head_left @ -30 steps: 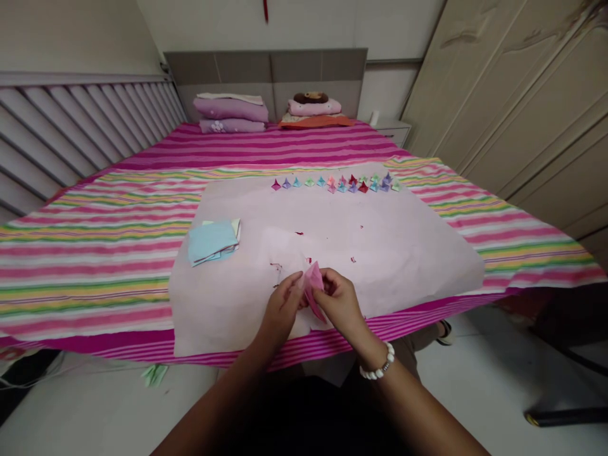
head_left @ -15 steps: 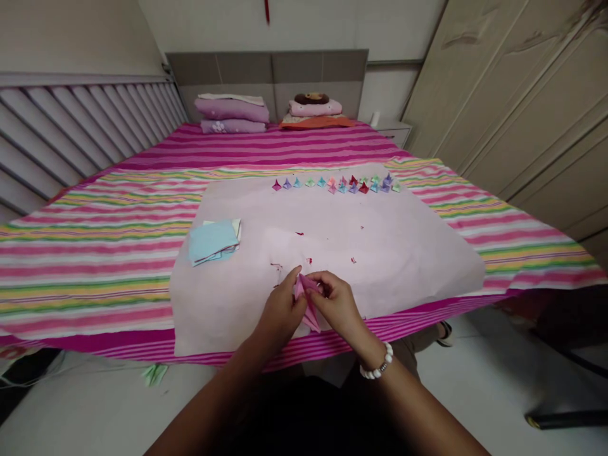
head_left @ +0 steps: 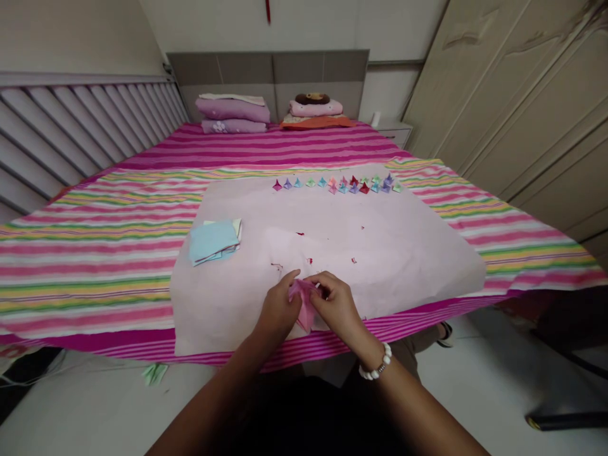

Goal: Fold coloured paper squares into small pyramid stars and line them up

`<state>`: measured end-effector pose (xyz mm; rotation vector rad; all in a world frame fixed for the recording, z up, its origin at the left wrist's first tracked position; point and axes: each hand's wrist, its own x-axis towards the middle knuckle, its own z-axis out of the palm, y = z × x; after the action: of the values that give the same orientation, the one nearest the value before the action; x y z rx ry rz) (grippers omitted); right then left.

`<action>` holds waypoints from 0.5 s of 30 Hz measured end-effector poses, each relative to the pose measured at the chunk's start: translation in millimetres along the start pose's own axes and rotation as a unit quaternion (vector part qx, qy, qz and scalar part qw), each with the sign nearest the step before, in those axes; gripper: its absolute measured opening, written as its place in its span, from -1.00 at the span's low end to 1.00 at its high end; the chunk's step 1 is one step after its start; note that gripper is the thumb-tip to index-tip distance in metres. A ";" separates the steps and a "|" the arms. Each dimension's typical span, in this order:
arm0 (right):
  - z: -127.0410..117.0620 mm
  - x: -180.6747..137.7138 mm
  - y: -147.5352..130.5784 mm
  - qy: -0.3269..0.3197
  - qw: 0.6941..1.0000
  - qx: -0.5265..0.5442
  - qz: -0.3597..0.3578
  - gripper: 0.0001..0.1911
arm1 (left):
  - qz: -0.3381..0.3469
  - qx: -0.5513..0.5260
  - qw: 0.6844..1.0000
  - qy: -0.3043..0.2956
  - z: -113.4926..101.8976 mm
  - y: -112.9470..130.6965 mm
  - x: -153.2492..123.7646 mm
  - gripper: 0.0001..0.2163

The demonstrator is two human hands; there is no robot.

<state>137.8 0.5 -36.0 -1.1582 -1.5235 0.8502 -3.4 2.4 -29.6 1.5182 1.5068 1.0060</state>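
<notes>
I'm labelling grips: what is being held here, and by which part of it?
A folded pink paper, held by its upper part: the left hand at its left side, the right hand at its right.

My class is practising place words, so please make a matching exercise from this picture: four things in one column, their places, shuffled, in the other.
Things
1. pink paper
2. paper stack
3. bead bracelet
4. small folded shapes

Places
A. around the right wrist
B. along the far edge of the large pale sheet
C. held by the left hand and right hand
D. by the large pale sheet's left edge

Pairs: 1-C, 2-D, 3-A, 4-B
</notes>
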 end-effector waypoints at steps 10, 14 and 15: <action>-10.5 6.3 6.2 -0.013 0.971 0.201 0.127 -0.85 | -0.157 -0.304 0.930 -0.135 -15.2 7.7 4.2 -0.80; -13.4 6.3 -0.3 -0.024 0.956 0.260 0.132 -0.78 | -0.168 -0.402 0.885 -0.163 -17.5 12.1 3.5 -0.78; -13.8 6.1 -2.0 -0.030 0.953 0.272 0.127 -0.77 | -0.172 -0.417 0.877 -0.165 -17.9 13.5 3.1 -0.78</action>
<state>150.4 5.2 -28.9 -0.9267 -1.0896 1.3870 -14.4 5.0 -10.0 0.7150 0.8607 0.9366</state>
